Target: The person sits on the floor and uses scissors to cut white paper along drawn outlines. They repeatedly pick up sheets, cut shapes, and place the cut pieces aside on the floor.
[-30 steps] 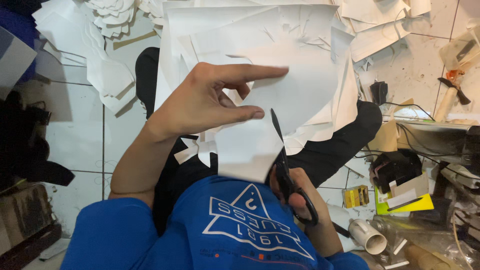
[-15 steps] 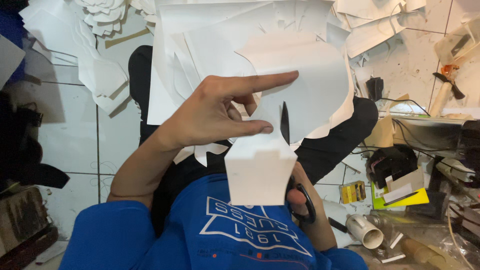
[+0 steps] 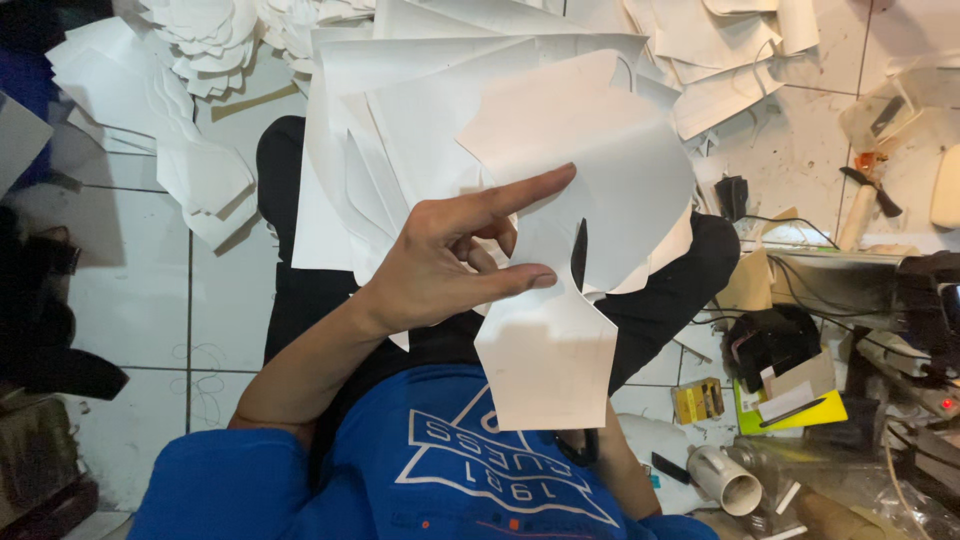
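Left hand (image 3: 450,265) at frame centre pinches thin white paper sheet (image 3: 560,230), thumb under, forefinger stretched across. Black scissor blade (image 3: 579,255) pokes through cut. Right hand mostly hidden behind sheet at bottom centre; grip unclear. Paper looks light, floppy, tearable; best held near cut line.

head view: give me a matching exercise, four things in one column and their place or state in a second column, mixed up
1 left hand
2 scissors
3 white paper sheet
4 yellow pad

a blade poking through the paper
b lying on the floor at right
c pinching the paper, index finger straight
d held up, partly cut

Pairs: 1-c, 2-a, 3-d, 4-b
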